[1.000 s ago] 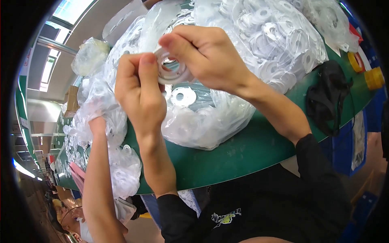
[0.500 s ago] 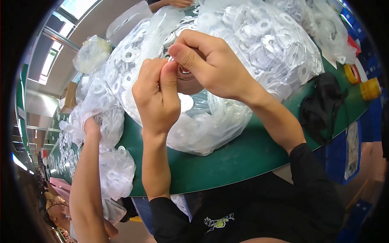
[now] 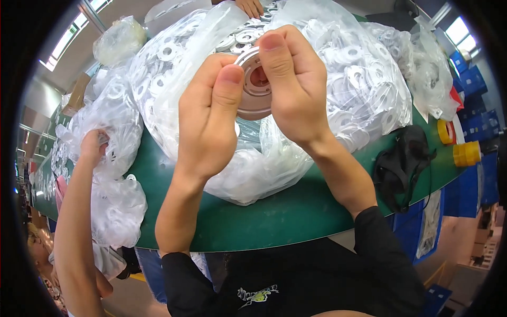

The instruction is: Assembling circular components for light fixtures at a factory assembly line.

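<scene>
A round, flat disc (image 3: 255, 98) with a centre hole and small slots is held up over the green table, its face toward me. My left hand (image 3: 210, 119) grips its left edge, thumb in front and fingers behind. On the opposite edge my right hand (image 3: 297, 87) has the same kind of hold, its thumb near the upper rim. Behind them lies a large clear plastic bag (image 3: 248, 179), spread open, with many similar white ring-shaped discs (image 3: 351, 76) in it. The fingers behind the disc are partly hidden.
At left a co-worker's hand (image 3: 94, 148) reaches into another bag of discs (image 3: 113, 119); another person's hand (image 3: 250, 7) is at the far side. A black cloth-like item (image 3: 402, 171) and yellow tape rolls (image 3: 467, 154) lie right. Blue bins (image 3: 471, 79) stand beyond the table (image 3: 227, 227).
My hands have moved apart and tilted the disc up, so more of its face shows. The pinch at its upper edge is now a grip on both sides. My view has shifted slightly.
</scene>
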`<control>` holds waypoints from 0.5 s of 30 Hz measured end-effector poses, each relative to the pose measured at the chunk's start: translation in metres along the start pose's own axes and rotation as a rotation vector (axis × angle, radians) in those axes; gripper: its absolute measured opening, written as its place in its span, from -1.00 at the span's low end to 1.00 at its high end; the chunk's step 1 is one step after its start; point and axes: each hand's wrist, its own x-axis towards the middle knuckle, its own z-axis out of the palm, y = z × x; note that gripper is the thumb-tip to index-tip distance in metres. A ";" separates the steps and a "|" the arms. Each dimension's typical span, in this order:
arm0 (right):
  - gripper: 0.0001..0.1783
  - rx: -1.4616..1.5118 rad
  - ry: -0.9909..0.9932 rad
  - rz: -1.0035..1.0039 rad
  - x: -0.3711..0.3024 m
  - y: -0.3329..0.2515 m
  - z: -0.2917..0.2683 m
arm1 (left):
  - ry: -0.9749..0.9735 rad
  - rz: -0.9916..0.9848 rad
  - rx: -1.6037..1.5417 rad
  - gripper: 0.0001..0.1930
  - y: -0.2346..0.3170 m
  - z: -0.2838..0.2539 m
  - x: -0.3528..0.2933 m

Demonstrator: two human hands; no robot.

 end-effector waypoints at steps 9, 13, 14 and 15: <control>-0.83 0.266 -0.143 0.049 -0.006 -0.012 -0.002 | -0.006 -0.023 -0.103 -0.79 0.009 -0.002 -0.006; -0.84 0.252 -0.138 0.002 -0.006 -0.010 -0.003 | -0.040 0.113 0.139 -0.79 0.013 -0.003 -0.005; -0.83 0.265 -0.106 -0.006 -0.006 -0.011 -0.001 | 0.018 0.185 0.193 -0.80 0.011 0.002 -0.007; -0.82 0.279 -0.073 -0.012 -0.006 -0.011 0.001 | 0.075 0.253 0.246 -0.81 0.009 0.005 -0.009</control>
